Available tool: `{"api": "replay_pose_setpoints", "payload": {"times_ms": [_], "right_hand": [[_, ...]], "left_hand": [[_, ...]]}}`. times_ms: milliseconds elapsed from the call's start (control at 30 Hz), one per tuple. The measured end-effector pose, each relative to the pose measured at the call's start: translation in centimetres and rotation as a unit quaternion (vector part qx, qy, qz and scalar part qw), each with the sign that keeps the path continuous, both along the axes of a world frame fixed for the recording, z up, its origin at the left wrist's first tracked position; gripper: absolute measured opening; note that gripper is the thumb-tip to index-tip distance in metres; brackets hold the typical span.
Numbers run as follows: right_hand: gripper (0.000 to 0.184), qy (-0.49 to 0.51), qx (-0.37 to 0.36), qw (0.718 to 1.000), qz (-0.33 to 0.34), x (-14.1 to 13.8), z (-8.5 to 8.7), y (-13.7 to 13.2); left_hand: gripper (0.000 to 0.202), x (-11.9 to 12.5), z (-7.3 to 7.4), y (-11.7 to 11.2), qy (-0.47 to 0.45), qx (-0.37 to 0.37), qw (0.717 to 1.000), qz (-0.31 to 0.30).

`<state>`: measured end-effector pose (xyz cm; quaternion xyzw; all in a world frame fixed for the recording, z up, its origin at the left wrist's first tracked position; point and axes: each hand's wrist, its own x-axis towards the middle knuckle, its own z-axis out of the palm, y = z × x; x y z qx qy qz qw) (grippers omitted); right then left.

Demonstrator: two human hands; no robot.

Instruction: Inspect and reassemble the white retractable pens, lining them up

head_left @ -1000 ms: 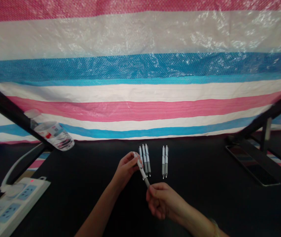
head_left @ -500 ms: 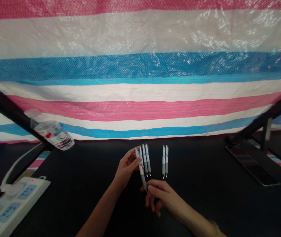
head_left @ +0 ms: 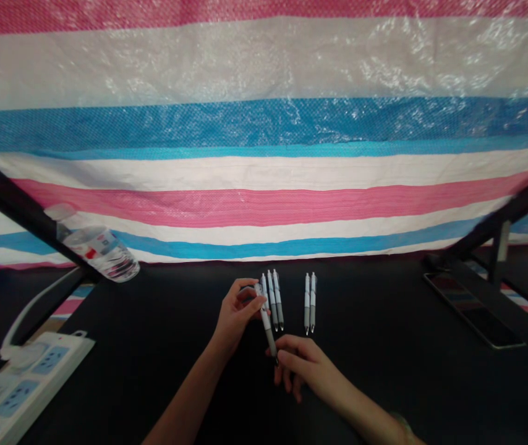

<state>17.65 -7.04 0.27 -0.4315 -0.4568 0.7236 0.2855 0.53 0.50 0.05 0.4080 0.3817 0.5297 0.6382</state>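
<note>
A white pen with a grey grip (head_left: 266, 321) slants between my hands, its tip toward me. My left hand (head_left: 238, 312) pinches the pen's upper part between thumb and fingers. At the lower end, the thumb and forefinger of my right hand (head_left: 298, 364) close around the tip, its other fingers curled loosely below. Just behind the held pen lie three similar pens (head_left: 275, 303) side by side, the leftmost partly hidden by it. Two more matching pens (head_left: 310, 303) rest as a pair further right.
On the black table (head_left: 375, 321), a phone (head_left: 475, 312) lies at the right near a black metal leg. A plastic bottle (head_left: 109, 253) leans at the back left. A white power strip (head_left: 27, 386) occupies the left front. Behind hangs a striped plastic sheet (head_left: 264, 207).
The held pen's upper end has dipped slightly toward me. Fingers of my right hand have shifted a little at the tip. The pens on the table stay put.
</note>
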Motion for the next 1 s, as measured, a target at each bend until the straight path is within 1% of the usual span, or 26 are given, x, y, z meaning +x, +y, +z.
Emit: {"api": "replay_pose_setpoints", "payload": {"times_ms": [100, 267, 400, 567, 767, 1000], "right_hand": [[0.042, 0.001, -0.003, 1.0, 0.002, 0.0, 0.0, 0.0], [0.035, -0.005, -0.009, 1.0, -0.007, -0.1, 0.2, -0.1], [0.029, -0.008, -0.009, 1.0, -0.006, -0.1, 0.3, -0.1], [0.029, -0.011, -0.01, 1.0, -0.005, -0.2, 0.1, 0.0], [0.028, -0.008, -0.009, 1.0, -0.01, -0.1, -0.5, -0.1], [0.028, -0.001, -0.013, 1.0, -0.005, -0.1, -0.7, -0.1]], "left_hand": [[0.041, 0.0, 0.2, 0.1, 0.0, -0.008, 1.0, 0.004], [0.049, 0.1, 0.7, 0.0, -0.003, -0.033, 0.999, 0.026], [0.046, 0.1, 0.7, -0.1, 0.002, -0.021, 0.999, 0.026], [0.046, 0.0, 0.7, -0.1, -0.001, -0.024, 0.999, 0.036], [0.057, 0.1, 1.1, -0.2, -0.014, -0.046, 0.998, 0.032], [0.055, 0.1, 1.0, -0.1, -0.006, -0.05, 0.998, 0.031]]}}
